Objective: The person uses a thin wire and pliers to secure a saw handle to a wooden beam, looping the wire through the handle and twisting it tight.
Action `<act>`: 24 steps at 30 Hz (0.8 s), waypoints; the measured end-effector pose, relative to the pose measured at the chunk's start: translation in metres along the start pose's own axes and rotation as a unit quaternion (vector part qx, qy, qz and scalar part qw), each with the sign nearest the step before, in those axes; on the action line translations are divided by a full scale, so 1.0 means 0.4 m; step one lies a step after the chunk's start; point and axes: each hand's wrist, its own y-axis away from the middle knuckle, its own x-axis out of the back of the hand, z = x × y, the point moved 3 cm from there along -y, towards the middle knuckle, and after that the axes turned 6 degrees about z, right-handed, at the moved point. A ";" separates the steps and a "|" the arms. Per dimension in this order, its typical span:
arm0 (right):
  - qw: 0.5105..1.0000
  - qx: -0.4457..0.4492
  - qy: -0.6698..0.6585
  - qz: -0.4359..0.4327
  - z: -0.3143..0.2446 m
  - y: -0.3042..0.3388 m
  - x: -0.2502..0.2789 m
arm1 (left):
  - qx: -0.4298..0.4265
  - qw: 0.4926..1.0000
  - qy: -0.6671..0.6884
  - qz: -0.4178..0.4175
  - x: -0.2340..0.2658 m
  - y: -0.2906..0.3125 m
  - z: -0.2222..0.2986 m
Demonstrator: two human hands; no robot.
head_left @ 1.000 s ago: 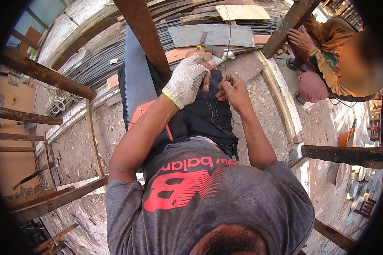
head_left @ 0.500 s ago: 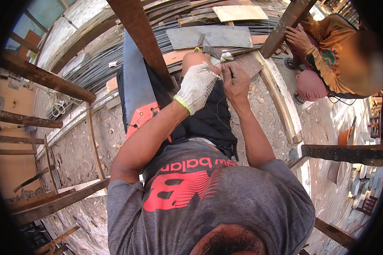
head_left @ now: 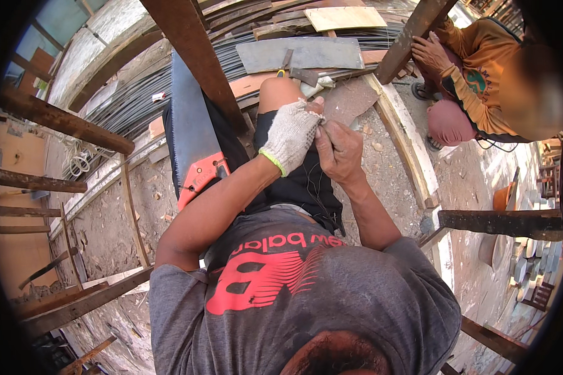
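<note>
The gloved left hand (head_left: 289,132) is curled, its contents hidden; the bare right hand (head_left: 341,152) pinches thin wire (head_left: 318,187), which dangles over dark trousers (head_left: 288,190). A saw (head_left: 192,122) lies along the left leg, teeth outward, beside a wooden post (head_left: 191,59). Rightward, open ground (head_left: 381,172) reaches a plank's edge (head_left: 406,144). A second ago the hands were apart; now they meet.

Pale scraps (head_left: 376,146) on dusty ground (head_left: 388,172)
</note>
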 end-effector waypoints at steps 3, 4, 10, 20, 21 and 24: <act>0.989 -0.045 0.136 -0.020 0.206 0.064 0.046 | 0.117 0.993 0.023 -0.019 0.025 0.018 -0.002; 0.990 -0.016 0.125 -0.064 0.289 0.110 0.074 | 0.152 0.988 0.027 -0.018 0.054 0.023 0.001; 0.992 -0.059 0.091 -0.066 0.216 0.200 0.108 | -0.013 0.999 0.043 0.024 -0.036 0.130 0.050; 0.979 -0.111 0.169 -0.034 0.402 0.282 0.108 | 0.021 0.992 0.118 -0.046 -0.138 0.223 -0.018; 0.978 -0.091 0.182 -0.036 0.423 0.278 0.119 | 0.084 0.966 0.232 -0.076 -0.146 0.233 -0.075; 0.975 -0.174 0.106 -0.090 0.398 0.313 0.107 | 0.085 0.983 0.147 -0.063 -0.117 0.249 -0.055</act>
